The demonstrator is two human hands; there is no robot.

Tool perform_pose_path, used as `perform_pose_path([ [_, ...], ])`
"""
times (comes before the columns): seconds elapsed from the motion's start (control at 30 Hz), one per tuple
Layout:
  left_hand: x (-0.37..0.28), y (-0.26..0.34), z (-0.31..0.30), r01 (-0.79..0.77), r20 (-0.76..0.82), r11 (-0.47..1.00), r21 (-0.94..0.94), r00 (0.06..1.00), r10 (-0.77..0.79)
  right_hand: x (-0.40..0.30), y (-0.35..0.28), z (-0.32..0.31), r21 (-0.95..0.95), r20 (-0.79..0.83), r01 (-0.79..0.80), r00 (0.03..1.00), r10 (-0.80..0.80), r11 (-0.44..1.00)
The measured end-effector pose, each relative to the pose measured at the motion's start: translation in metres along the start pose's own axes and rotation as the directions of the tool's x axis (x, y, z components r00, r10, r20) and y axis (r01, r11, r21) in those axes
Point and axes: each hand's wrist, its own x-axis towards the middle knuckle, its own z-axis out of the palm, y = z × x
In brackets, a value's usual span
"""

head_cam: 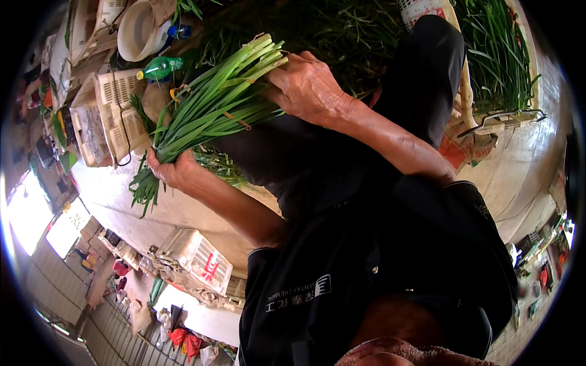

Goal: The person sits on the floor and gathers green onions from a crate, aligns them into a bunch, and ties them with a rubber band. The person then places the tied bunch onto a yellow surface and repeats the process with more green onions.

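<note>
A bundle of flat-leaved greens (215, 98), which look like garlic chives, lies slantwise across the space before me. Its pale cut stems point up and to the right, and the leaf tips hang down at the left. My left hand (171, 169) is closed around the bundle near the leaf tips. At the stem end, my right hand (306, 87) has its fingers curled against the bundle's side, partly hidden behind it. A thin tan band (238, 120) crosses the leaves, and another shows near the stems.
Loose greens (316, 27) cover the floor ahead. A plastic crate of long greens (494, 55) stands at the right. To the left are a green bottle (160, 67), a whitish bucket (139, 29) and a slatted crate (121, 110). Another crate (210, 261) sits at lower left.
</note>
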Motion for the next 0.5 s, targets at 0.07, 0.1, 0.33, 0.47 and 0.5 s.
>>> perform_pose_path([
  [0.07, -0.003, -0.002, 0.003, -0.03, -0.008, 1.0, -0.002, 1.0, 0.03, -0.001, 0.007, 0.0, -0.115, 0.038, 0.052, 0.998, -0.048, 0.992],
  [0.1, 0.0, 0.0, 0.0, -0.045, -0.009, 0.999, -0.002, 0.999, 0.045, -0.002, 0.009, -0.002, -0.167, 0.062, 0.081, 0.996, -0.071, 0.983],
  [0.33, 0.018, 0.015, -0.016, 0.041, -0.064, 0.999, -0.035, 0.997, -0.043, 0.0, 0.077, -0.058, -0.472, 0.202, -0.064, 0.963, 0.178, 0.879],
  [0.47, 0.051, 0.021, -0.043, 0.241, -0.054, 0.959, -0.151, 0.966, -0.252, 0.012, 0.159, -0.131, -0.777, -0.039, -0.305, 0.897, 0.441, 0.551],
  [0.5, 0.054, 0.022, -0.046, 0.283, -0.059, 0.943, -0.173, 0.953, -0.297, 0.01, 0.183, -0.144, -0.854, -0.047, -0.279, 0.882, 0.47, 0.44],
])
